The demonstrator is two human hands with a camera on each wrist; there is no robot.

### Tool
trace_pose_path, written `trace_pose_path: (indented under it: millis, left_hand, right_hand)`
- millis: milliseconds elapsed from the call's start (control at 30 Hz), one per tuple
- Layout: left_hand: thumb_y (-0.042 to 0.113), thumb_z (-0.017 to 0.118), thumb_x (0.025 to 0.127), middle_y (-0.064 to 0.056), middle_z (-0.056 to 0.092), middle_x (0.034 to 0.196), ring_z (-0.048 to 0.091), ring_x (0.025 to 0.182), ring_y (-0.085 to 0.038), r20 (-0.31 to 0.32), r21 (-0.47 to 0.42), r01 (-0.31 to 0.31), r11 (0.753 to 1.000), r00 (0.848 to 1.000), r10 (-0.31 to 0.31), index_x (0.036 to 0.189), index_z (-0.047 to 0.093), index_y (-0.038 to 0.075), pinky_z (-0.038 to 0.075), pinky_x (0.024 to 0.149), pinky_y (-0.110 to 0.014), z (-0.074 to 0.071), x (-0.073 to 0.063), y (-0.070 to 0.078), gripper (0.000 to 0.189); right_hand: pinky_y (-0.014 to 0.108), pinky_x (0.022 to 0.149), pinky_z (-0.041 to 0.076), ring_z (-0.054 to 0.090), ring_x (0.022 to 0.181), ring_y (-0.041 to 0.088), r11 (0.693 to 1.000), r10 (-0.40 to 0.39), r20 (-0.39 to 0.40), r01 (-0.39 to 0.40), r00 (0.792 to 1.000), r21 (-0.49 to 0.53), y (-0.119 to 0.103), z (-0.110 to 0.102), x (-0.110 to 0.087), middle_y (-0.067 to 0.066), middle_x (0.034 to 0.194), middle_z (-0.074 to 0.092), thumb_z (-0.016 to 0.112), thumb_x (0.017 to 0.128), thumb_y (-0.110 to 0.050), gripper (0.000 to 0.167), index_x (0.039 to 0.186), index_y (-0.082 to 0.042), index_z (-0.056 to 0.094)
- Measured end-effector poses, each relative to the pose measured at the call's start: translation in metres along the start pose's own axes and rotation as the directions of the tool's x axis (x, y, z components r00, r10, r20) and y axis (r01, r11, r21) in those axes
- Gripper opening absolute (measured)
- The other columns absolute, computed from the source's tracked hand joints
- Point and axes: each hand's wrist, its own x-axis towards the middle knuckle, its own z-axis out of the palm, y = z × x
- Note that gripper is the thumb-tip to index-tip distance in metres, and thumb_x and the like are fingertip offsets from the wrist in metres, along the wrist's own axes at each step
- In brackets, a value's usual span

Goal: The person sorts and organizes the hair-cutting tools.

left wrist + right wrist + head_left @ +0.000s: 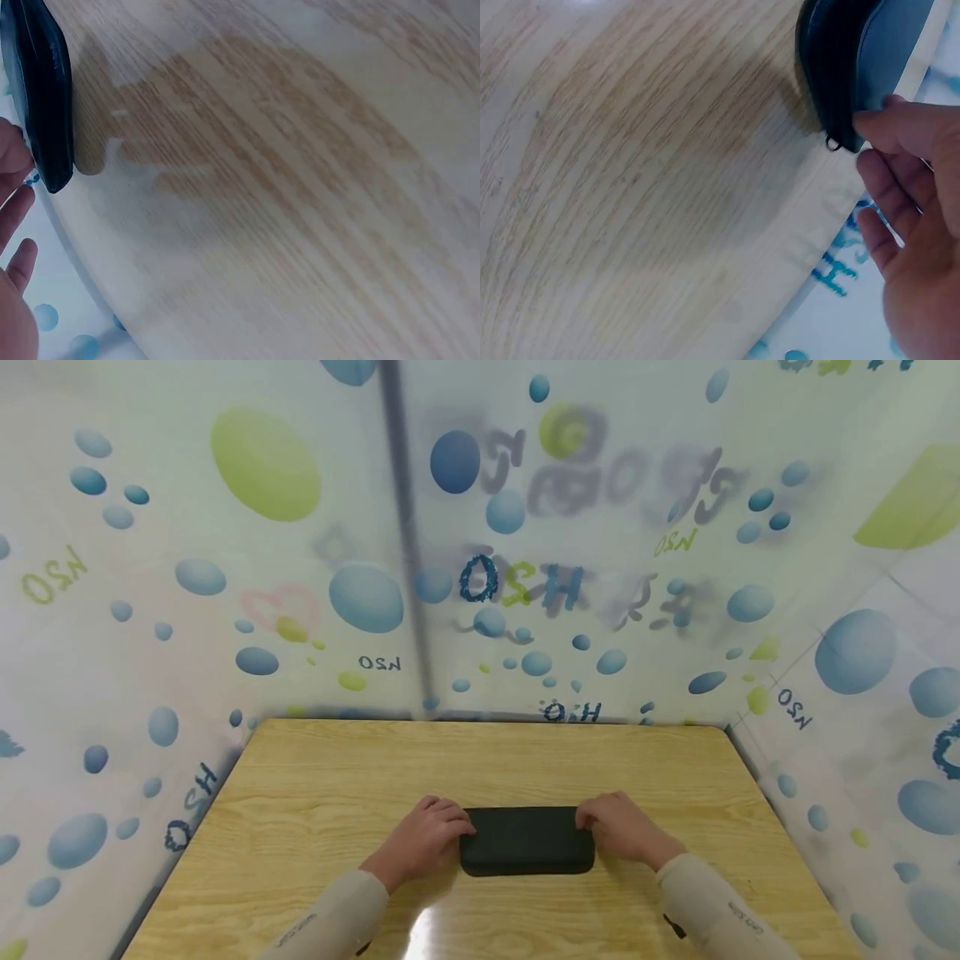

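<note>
A black oblong case (527, 841) with rounded corners and a smooth top lies lengthwise between the two hands, close over the wooden table. My left hand (431, 837) holds its left end, fingers bent over the far corner. At the opposite end my right hand (624, 828) pinches the far corner. In the right wrist view, the right thumb lies against the case (836, 60), beside a small dark loop at its end. The left wrist view catches only part of the left hand (11, 217) next to the case's narrow end (49, 97).
The light wood-grain table (360, 760) extends around the case on every side. Behind it hangs a pale sheet (315, 543) printed with blue and green drops and lettering, which also closes off both sides. A glare spot shows near the table's front.
</note>
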Motion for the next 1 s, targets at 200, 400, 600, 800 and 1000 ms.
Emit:
trace_pose_path:
  millis: [200, 400, 600, 800, 1000]
  left_hand:
    - [0.039, 0.060, 0.095, 0.006, 0.065, 0.122, 0.060, 0.117, -0.014, 0.147, -0.063, 0.104, 0.993, 0.985, -0.094, 0.124, 0.065, 0.025, 0.045, 0.101, -0.041, -0.006, 0.014, 0.013, 0.033]
    - [0.060, 0.054, 0.091, 0.002, 0.050, 0.146, 0.047, 0.134, -0.019, 0.300, -0.072, 0.152, 0.986, 0.946, -0.124, 0.146, 0.043, 0.027, 0.038, 0.110, -0.045, 0.001, 0.033, 0.028, 0.065]
    - [0.073, 0.057, 0.079, -0.002, 0.042, 0.152, 0.042, 0.139, -0.019, 0.344, -0.029, 0.125, 0.992, 0.933, -0.107, 0.153, 0.032, 0.028, 0.036, 0.112, -0.044, 0.008, 0.048, 0.039, 0.090]
    - [0.074, 0.061, 0.076, -0.004, 0.040, 0.154, 0.040, 0.140, -0.020, 0.396, -0.043, 0.142, 0.989, 0.911, -0.113, 0.154, 0.028, 0.030, 0.035, 0.112, -0.044, 0.016, 0.056, 0.043, 0.096]
    - [0.068, 0.063, 0.079, -0.005, 0.039, 0.154, 0.040, 0.140, -0.021, 0.407, -0.065, 0.161, 0.985, 0.906, -0.121, 0.154, 0.029, 0.031, 0.035, 0.112, -0.045, 0.016, 0.059, 0.046, 0.090]
  right_hand:
    - [0.045, 0.084, 0.051, 0.063, 0.083, 0.016, 0.989, 0.148, -0.070, -0.148, 0.987, 0.004, 0.011, 0.000, 0.005, -0.003, 0.088, 0.068, 0.069, 0.084, -0.004, 0.014, 0.094, -0.014, 0.070]
    - [0.051, 0.087, 0.050, 0.063, 0.085, 0.018, 0.977, 0.205, -0.020, -0.206, 0.979, -0.052, 0.021, 0.006, 0.006, -0.001, 0.091, 0.068, 0.074, 0.085, -0.017, 0.016, 0.100, -0.013, 0.074]
    - [0.048, 0.082, 0.050, 0.060, 0.080, 0.017, 0.981, 0.180, -0.019, -0.181, 0.983, -0.073, 0.022, 0.011, 0.007, -0.002, 0.086, 0.066, 0.076, 0.083, -0.020, 0.018, 0.101, -0.016, 0.076]
    - [0.048, 0.083, 0.049, 0.057, 0.078, 0.016, 0.976, 0.198, -0.034, -0.201, 0.980, -0.084, 0.019, 0.016, 0.012, -0.005, 0.082, 0.063, 0.077, 0.083, -0.020, 0.017, 0.099, -0.018, 0.077]
    - [0.053, 0.089, 0.047, 0.061, 0.082, 0.018, 0.975, 0.205, -0.053, -0.208, 0.977, -0.076, 0.020, 0.023, 0.019, -0.005, 0.081, 0.065, 0.074, 0.084, -0.014, 0.014, 0.097, -0.018, 0.078]
